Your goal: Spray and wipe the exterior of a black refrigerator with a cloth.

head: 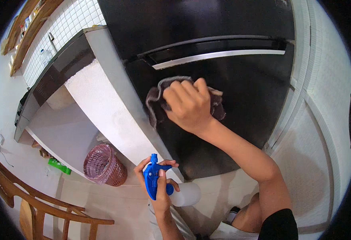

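Note:
My right hand (187, 105) is closed on a dark brown cloth (156, 102) with a grey edge and presses it against the lower black door (247, 90) of a refrigerator, below its silver-trimmed handle (220, 58). Lower down, my left hand (160, 186) grips a spray bottle by its blue trigger head (152, 180); the white translucent body (187, 194) points to the right. The nozzle faces up in the view, and the fingers lie around the trigger and neck. The palm side of my right hand is hidden.
A brown plastic wastebasket (118, 172) with a liner stands left of the white partition wall (112, 105). A wooden chair (52, 210) is at the lower left. The dark countertop (64, 69) runs along the left, and a white panelled door (307, 150) is on the right.

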`<state>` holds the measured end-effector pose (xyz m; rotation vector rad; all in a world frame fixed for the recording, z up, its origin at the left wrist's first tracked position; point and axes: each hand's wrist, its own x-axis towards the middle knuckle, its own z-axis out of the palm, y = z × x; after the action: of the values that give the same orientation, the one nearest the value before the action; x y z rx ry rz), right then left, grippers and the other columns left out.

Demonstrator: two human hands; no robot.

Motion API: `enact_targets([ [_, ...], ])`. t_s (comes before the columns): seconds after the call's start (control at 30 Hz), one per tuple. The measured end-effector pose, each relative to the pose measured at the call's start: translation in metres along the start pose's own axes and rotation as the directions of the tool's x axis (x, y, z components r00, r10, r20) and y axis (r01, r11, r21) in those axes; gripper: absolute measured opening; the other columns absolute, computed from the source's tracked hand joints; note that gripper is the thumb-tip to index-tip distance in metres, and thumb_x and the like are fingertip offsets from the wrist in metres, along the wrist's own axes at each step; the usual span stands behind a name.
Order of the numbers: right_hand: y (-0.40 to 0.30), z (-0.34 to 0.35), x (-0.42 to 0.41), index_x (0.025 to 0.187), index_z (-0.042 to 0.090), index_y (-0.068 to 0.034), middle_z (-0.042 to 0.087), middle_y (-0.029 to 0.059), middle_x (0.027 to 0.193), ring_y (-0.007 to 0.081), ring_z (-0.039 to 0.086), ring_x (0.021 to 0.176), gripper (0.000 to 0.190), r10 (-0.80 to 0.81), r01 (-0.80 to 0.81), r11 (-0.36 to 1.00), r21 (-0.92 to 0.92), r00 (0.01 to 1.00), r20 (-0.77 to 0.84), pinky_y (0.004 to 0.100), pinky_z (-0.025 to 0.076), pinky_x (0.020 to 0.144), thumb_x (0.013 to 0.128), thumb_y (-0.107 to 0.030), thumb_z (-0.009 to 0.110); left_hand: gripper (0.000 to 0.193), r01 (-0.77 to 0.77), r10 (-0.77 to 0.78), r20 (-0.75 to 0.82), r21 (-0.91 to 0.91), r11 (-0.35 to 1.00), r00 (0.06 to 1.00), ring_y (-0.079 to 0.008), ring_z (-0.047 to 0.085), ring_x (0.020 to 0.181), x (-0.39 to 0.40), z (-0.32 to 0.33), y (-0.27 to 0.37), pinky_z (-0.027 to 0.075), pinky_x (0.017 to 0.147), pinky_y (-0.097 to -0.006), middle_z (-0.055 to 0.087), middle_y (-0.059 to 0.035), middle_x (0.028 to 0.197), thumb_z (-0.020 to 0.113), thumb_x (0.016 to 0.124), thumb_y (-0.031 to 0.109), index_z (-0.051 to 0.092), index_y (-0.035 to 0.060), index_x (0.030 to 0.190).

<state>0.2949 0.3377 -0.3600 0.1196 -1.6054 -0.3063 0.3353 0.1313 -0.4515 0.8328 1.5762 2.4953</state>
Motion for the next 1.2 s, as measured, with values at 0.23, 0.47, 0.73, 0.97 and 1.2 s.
enact_targets([
  [0.23,-0.044,-0.002,-0.150,0.080,0.061,-0.017,0.050,0.0000,0.076,0.0155,0.053,0.074,0.009,-0.379,0.314,0.923,0.224,0.844,0.378,0.0362,0.039,0.069,0.083,-0.026,0.063,0.047,-0.012,0.015,0.036,-0.060,0.998,0.999,-0.0315,0.069,0.094,0.002,-0.002,0.003,0.051,0.045,-0.0285,0.065,-0.0269,0.105,0.057,0.098,0.015,0.032,0.0136,0.138],
  [0.47,-0.021,-0.017,-0.170,0.084,0.061,-0.016,0.052,-0.0012,0.079,0.0152,0.054,0.078,0.008,-0.555,0.425,0.825,0.373,0.734,0.391,0.0347,0.041,0.072,0.083,-0.024,0.063,0.046,0.013,-0.012,0.063,-0.014,1.000,0.998,-0.0298,0.068,0.094,-0.004,-0.001,-0.002,0.051,0.046,-0.0277,0.065,-0.0270,0.106,0.058,0.099,0.015,0.033,0.0119,0.137],
  [0.73,0.019,-0.026,-0.033,0.081,0.061,-0.013,0.049,0.0007,0.075,0.0176,0.053,0.073,0.005,-0.178,0.178,0.984,0.011,0.973,0.149,0.0357,0.039,0.068,0.079,-0.016,0.064,0.042,0.097,-0.091,0.142,-0.034,0.995,0.986,-0.0271,0.068,0.092,-0.006,-0.002,-0.017,0.051,0.047,-0.0269,0.066,-0.0249,0.108,0.059,0.099,0.014,0.036,0.0071,0.134],
  [0.97,0.027,-0.017,-0.035,0.081,0.063,-0.011,0.053,0.0005,0.076,0.0163,0.052,0.071,0.005,-0.119,0.118,0.993,-0.016,0.993,-0.016,0.0340,0.036,0.065,0.079,-0.013,0.066,0.039,0.102,-0.101,0.063,-0.005,0.995,0.993,-0.0279,0.068,0.098,-0.003,0.005,-0.022,0.053,0.050,-0.0282,0.066,-0.0206,0.111,0.058,0.101,0.019,0.039,0.0065,0.132],
  [1.2,0.037,-0.024,-0.034,0.083,0.064,-0.008,0.053,0.0044,0.077,0.0209,0.053,0.069,0.019,-0.207,0.207,0.978,-0.001,0.978,0.020,0.0363,0.035,0.064,0.071,-0.010,0.078,0.036,0.065,-0.069,0.058,0.065,0.996,0.996,-0.0285,0.068,0.102,-0.005,0.011,-0.021,0.053,0.052,-0.0281,0.065,-0.0188,0.113,0.058,0.100,0.016,0.041,0.0058,0.131],
])
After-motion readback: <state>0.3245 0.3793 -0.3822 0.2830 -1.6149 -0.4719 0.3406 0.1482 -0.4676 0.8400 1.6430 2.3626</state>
